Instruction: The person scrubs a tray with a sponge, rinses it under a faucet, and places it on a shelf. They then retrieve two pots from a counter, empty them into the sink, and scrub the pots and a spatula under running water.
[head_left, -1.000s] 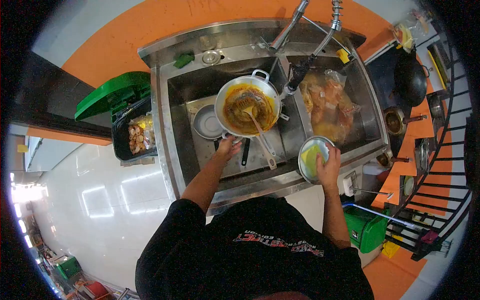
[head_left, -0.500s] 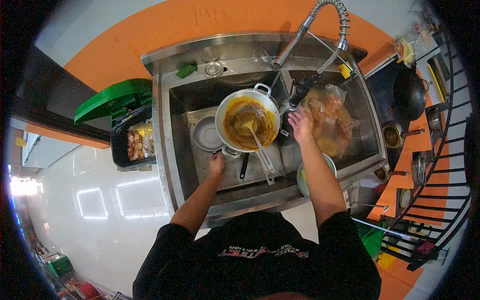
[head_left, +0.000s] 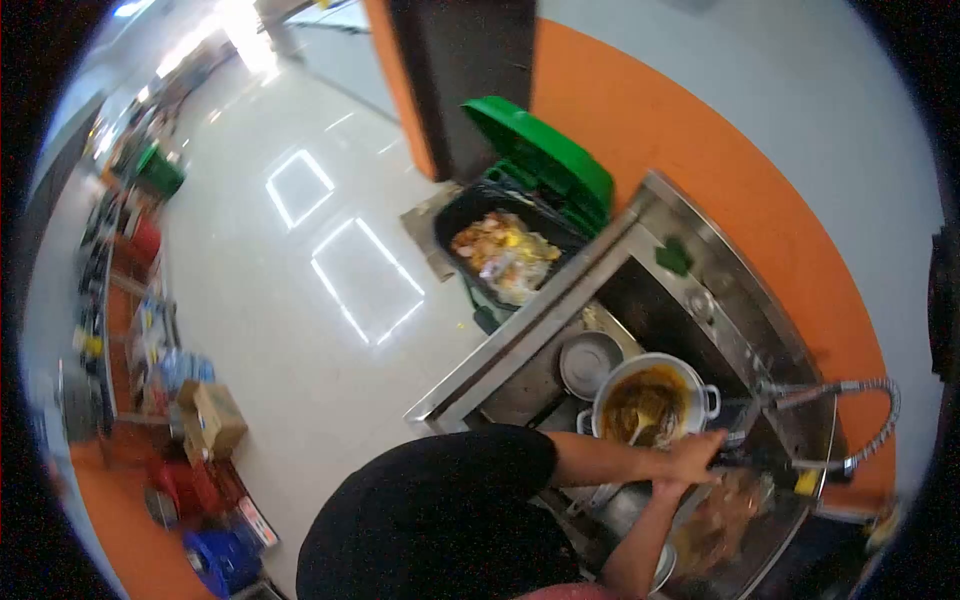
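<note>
My left hand [head_left: 693, 459] reaches across the sink beside the black spray head [head_left: 738, 457] of the faucet. Blur hides whether it touches the spray head. My right hand [head_left: 671, 489] meets my left from below, and its fingers are mostly covered. Left of my hands, a white two-handled pot [head_left: 597, 412] stands in the sink, its inside smeared with orange-brown sauce. A pale spatula [head_left: 641, 428] leans in it. Next to the pot lies a small grey pan [head_left: 590, 364] with a dark handle. A plastic bag of reddish food [head_left: 728, 525] sits in the other basin.
An open green-lidded bin [head_left: 540, 150] with food scraps stands against the sink's left end. A coiled spring faucet [head_left: 893, 410] rises at the back. A cardboard box [head_left: 213, 420] and a blue container [head_left: 222, 562] stand across the shiny floor [head_left: 290, 330].
The view has swung left, bringing in more floor and the bin. My left hand has gone from the pan side over to the spray head and now overlaps my right hand.
</note>
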